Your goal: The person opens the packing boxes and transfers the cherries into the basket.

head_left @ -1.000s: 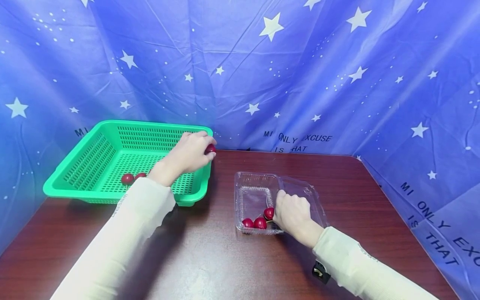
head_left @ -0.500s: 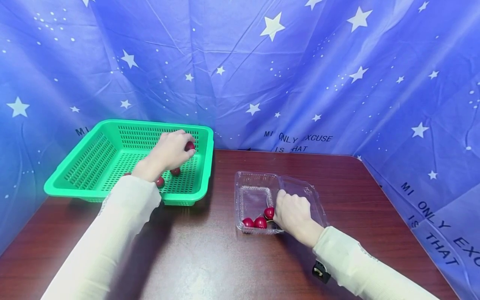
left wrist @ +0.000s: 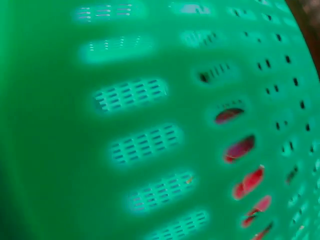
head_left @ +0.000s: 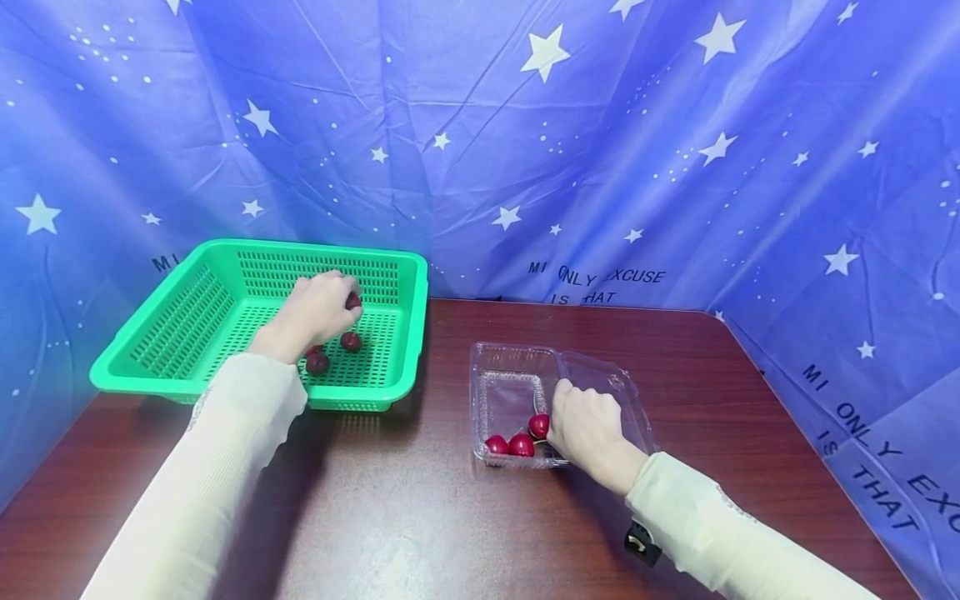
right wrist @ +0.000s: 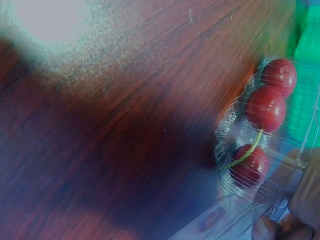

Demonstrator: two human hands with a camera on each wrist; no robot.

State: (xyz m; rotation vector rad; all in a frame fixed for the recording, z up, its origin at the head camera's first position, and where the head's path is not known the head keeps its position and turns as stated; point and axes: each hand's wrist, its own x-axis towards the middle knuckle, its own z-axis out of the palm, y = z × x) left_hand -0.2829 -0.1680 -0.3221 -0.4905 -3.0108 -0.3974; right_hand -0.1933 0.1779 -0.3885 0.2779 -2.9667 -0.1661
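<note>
My left hand [head_left: 311, 310] is inside the green basket [head_left: 408, 333], over its floor, pinching a dark red cherry [head_left: 353, 300] between thumb and fingers. Below it, a cherry [head_left: 351, 341] lies on the basket floor, and another cherry [head_left: 317, 362] sits nearer the front with one partly hidden behind it. My right hand [head_left: 588, 425] grips the hinge-side edge of a clear plastic box [head_left: 480, 392]. Inside that box are a cherry [right wrist: 265, 109] and two others, one with a green stem [right wrist: 252, 145]. In the left wrist view, the basket wall [left wrist: 65, 150] blocks the hand; red fruit shows through its slots.
The box's clear lid [head_left: 618, 387] lies folded open to the right. All stands on a dark red wooden table [head_left: 420, 517]. A blue star-printed cloth [head_left: 465, 125] hangs behind and at the sides.
My left hand has moved left and lower, from the basket's right rim to over its floor, still holding a cherry. My right hand and the box have stayed put.
</note>
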